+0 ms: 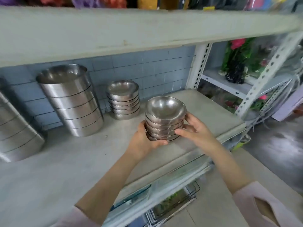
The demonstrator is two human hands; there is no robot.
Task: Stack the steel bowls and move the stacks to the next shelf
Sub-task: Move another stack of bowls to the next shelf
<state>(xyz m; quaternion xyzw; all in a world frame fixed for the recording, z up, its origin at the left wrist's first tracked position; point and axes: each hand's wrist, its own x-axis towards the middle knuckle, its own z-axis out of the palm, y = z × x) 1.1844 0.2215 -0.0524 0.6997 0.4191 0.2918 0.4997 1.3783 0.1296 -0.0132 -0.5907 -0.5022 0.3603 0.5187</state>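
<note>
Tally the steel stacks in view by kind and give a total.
Small steel bowl stacks: 2, the held stack in the left hand and right hand, and the back stack.
Large steel bowl stacks: 2, the middle stack and the left-edge stack.
Total: 4 stacks.

A stack point(165, 118) of shallow steel bowls was upright near the right end of the shelf point(82, 158); a second stack point(123, 99) stood farther back.
</note>
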